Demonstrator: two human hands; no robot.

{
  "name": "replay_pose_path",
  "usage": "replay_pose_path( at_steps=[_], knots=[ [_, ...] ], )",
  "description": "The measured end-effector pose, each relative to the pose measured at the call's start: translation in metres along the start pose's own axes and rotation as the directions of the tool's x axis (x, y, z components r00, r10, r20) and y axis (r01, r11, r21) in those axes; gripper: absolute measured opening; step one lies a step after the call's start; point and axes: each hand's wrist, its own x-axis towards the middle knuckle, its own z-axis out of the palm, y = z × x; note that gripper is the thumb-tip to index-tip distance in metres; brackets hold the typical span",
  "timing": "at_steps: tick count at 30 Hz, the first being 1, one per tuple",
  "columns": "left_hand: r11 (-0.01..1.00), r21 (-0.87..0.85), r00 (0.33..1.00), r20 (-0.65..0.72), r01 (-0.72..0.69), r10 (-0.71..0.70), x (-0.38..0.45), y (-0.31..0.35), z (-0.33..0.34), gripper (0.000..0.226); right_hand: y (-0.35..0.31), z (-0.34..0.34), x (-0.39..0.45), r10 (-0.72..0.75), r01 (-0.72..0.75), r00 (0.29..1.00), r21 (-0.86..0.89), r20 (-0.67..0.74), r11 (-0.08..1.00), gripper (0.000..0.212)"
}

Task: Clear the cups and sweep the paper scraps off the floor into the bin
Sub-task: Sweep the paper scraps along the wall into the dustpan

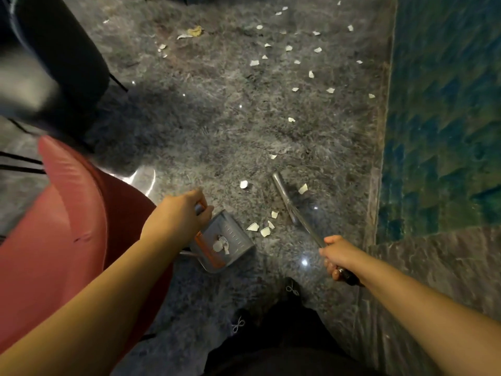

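Grey plastic dustpan holding white paper scraps, gripped by left hand; right hand clenched around thin broom handle.

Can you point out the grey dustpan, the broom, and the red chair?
Grey plastic dustpan (233, 237): head view, on its tray floor.
Dark-handled broom (311, 229): head view, on its thin shaft.
Red upholstered chair (67, 213): head view, on its curved backrest.
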Motion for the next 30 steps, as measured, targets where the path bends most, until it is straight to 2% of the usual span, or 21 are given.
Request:
replay_pose_path(
  at_steps=[5, 12, 19, 24, 30],
  knots=[
    [0.998, 0.039, 0.998, 0.026, 0.053, -0.054, 0.021, -0.003, -0.001, 0.022, -0.020, -0.004, 0.015, -0.036, 0.042, 0.998, -0.145, 0.042, 0.989, 0.039],
    [0.998, 0.047, 0.999, 0.013, 0.040, -0.041, 0.038, -0.009, -0.004, 0.023, -0.023, 0.013, 0.037, 0.057, -0.019, 0.985, -0.227, 0.162, 0.974, 0.030],
    [0.998, 0.058, 1.000, -0.007, -0.004, 0.005, 0.041, -0.006, 0.008, 0.021, -0.024, 0.042, 0.027, 0.118, -0.077, 0.940, -0.136, 0.320, 0.988, 0.022],
    [0.998, 0.059, 1.000, 0.001, -0.005, 0.005, 0.033, -0.010, 0.014, 0.019, -0.025, 0.060, 0.013, 0.135, -0.130, 0.896, -0.042, 0.423, 0.991, 0.024],
    [0.999, 0.044, 1.000, -0.012, 0.005, -0.004, 0.017, -0.024, 0.013, 0.020, -0.018, 0.074, -0.010, 0.116, -0.097, 0.892, -0.064, 0.437, 0.993, 0.029]
  ],
)
